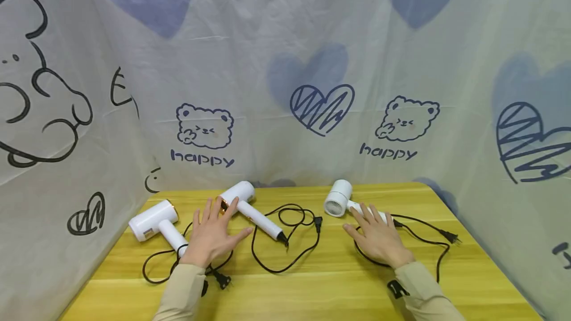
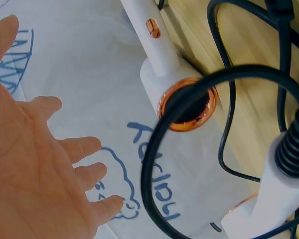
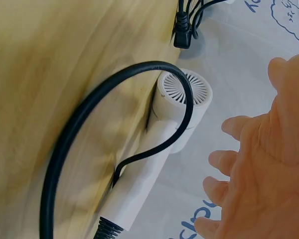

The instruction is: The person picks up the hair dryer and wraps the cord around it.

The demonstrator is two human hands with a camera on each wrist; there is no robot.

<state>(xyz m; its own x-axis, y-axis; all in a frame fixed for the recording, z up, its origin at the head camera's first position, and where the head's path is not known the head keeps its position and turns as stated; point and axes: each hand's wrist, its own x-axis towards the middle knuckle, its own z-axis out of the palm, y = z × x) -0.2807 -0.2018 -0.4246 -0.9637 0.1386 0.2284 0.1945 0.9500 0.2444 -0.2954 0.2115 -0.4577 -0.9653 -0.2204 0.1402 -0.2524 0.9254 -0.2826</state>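
Three white hair dryers lie on the wooden table. In the head view my left hand (image 1: pixel 211 236), fingers spread, is held over the table between the left hair dryer (image 1: pixel 153 219) and the middle hair dryer (image 1: pixel 260 221) with its copper-coloured ring. It hides the end of the left dryer's handle. The left wrist view shows that palm (image 2: pixel 35 174) with nothing in it. My right hand (image 1: pixel 376 237), also spread, overlaps the handle of the right hair dryer (image 1: pixel 339 198). In the right wrist view its palm (image 3: pixel 269 164) is empty, apart from the dryer's handle (image 3: pixel 139 174).
Black cords (image 1: pixel 285 271) loop across the table (image 1: pixel 285 301) beside the dryers. Plugs lie near the left hand, by the middle dryer (image 1: pixel 318 222) and at the right (image 1: pixel 450 237). A pale cloth (image 1: pixel 267 162) with hearts and bears hangs behind and at both sides.
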